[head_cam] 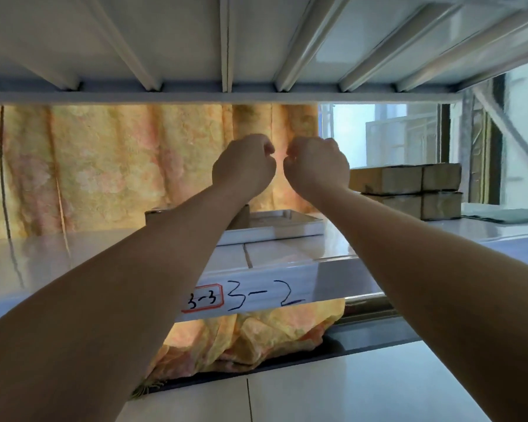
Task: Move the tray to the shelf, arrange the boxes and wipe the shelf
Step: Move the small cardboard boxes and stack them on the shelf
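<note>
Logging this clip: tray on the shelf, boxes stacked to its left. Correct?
Not quite. In the head view the boxes are stacked to the right of the tray; the tray is on the shelf.

Left hand, right hand (both fisted) hover above tray.

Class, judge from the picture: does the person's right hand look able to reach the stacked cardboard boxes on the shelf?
Probably yes. The right hand hangs just left of the stacked boxes, with nothing between them; the tray lies further left, out of the way.
</note>
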